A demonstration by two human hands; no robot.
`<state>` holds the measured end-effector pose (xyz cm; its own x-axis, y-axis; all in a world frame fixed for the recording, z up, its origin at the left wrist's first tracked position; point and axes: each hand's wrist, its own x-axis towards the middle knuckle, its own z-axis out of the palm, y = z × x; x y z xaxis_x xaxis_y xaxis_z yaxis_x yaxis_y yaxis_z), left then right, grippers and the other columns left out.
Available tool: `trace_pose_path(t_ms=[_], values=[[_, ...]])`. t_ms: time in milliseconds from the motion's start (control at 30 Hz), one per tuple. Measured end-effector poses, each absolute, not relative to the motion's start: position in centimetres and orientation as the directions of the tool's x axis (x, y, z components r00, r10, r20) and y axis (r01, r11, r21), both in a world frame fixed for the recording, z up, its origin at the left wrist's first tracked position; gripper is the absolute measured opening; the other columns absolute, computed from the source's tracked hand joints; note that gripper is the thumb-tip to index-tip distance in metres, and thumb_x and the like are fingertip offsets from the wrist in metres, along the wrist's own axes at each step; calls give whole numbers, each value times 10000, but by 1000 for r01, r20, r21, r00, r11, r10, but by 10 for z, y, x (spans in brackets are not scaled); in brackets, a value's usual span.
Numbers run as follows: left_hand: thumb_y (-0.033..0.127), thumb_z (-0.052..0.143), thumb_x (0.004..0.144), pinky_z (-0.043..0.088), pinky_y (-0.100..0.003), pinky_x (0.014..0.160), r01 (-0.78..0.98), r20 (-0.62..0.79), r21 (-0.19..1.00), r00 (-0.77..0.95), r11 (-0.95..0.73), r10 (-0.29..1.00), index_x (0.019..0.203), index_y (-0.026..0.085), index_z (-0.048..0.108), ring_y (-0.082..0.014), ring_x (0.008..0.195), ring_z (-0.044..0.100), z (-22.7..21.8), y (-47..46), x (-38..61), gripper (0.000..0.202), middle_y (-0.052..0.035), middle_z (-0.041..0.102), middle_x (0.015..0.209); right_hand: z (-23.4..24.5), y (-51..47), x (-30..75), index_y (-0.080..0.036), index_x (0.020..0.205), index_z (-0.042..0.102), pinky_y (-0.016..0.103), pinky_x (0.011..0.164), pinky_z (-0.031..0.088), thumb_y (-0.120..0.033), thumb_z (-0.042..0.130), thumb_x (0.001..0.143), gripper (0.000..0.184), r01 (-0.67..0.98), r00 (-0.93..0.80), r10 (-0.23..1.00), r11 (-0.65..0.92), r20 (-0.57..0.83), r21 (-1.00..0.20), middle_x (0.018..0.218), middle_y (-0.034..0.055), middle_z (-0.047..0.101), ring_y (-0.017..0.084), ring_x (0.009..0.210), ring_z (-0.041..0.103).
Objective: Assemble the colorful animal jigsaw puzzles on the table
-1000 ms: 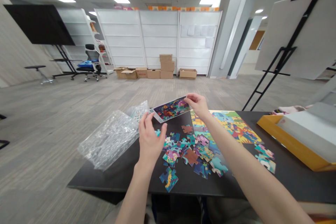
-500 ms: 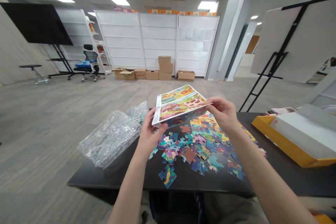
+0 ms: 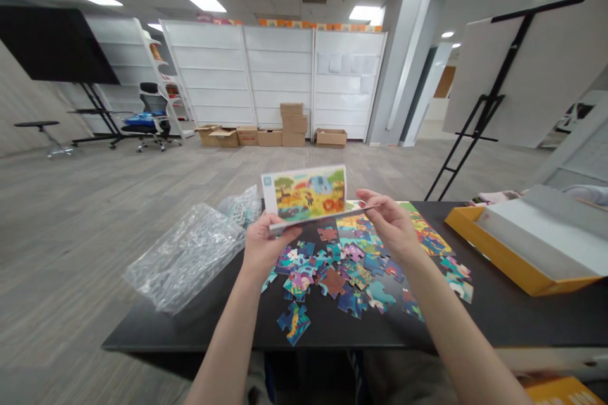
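Note:
A folded picture leaflet (image 3: 308, 193), printed with colourful animals, is held up over the table between both hands. My left hand (image 3: 266, 247) is closed on its lower left corner, thumb along the near edge. Fingers and thumb of my right hand (image 3: 392, 224) pinch its right edge. One panel stands upright facing me; the lower part is seen almost edge-on. Beneath lie loose jigsaw pieces (image 3: 332, 281), mostly dark blue, teal and purple, some overlapping. Behind my right wrist is a flat yellow and green puzzle section (image 3: 430, 234), partly hidden by my arm.
Clear plastic bags (image 3: 190, 256) lie over the left side of the black table (image 3: 190, 329). An open yellow box (image 3: 513, 259) with a white inside stands at the right. A few more pieces (image 3: 458, 275) lie near it. Beyond are cardboard boxes (image 3: 270, 138) on the floor.
The leaflet has tipped: its far panel now stands upright towards me, and the near panel has turned edge-on. Both hands keep hold. The view has shifted slightly.

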<state>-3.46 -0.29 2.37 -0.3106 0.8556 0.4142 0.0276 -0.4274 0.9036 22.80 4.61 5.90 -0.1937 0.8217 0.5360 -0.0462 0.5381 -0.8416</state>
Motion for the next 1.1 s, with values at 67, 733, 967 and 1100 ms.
trace_pose_path(t_ms=[67, 733, 967, 1100], values=[[420, 872, 651, 553, -305, 681, 33, 392, 911, -375, -411, 840, 810, 163, 707, -198, 726, 677, 21, 0, -32, 345, -30, 723, 802, 54, 48, 225, -242, 895, 596, 395, 948, 521, -566, 707, 833, 348, 2, -188, 844, 513, 503, -859, 1137, 80, 707, 234, 1057, 666], [355, 765, 789, 585, -421, 891, 195, 432, 902, -410, -385, 803, 1409, 187, 402, -213, 826, 746, 15, 16, -37, 738, -42, 749, 891, 16, 76, 177, -209, 936, 685, 349, 789, 555, -486, 734, 787, 318, -119, -250, 916, 292, 314, -949, 879, 26, 756, 215, 830, 699], [286, 713, 791, 598, -429, 871, 419, 470, 861, -435, -289, 768, 1406, 194, 402, -269, 1073, 687, 5, 26, -50, 695, -171, 564, 1357, 6, 95, 180, -214, 1029, 657, 346, 787, 572, -414, 717, 783, 322, -51, -314, 912, 260, 263, -964, 924, 33, 766, 213, 855, 723], [235, 603, 881, 413, -500, 1133, 834, 613, 525, -232, -169, 756, 1241, 202, 602, -317, 1377, 459, 1, 25, -45, 361, -141, 550, 1392, -4, 131, 175, -188, 965, 657, 338, 731, 584, -403, 687, 786, 281, 110, -259, 942, 246, 211, -963, 887, 56, 772, 215, 807, 734]])
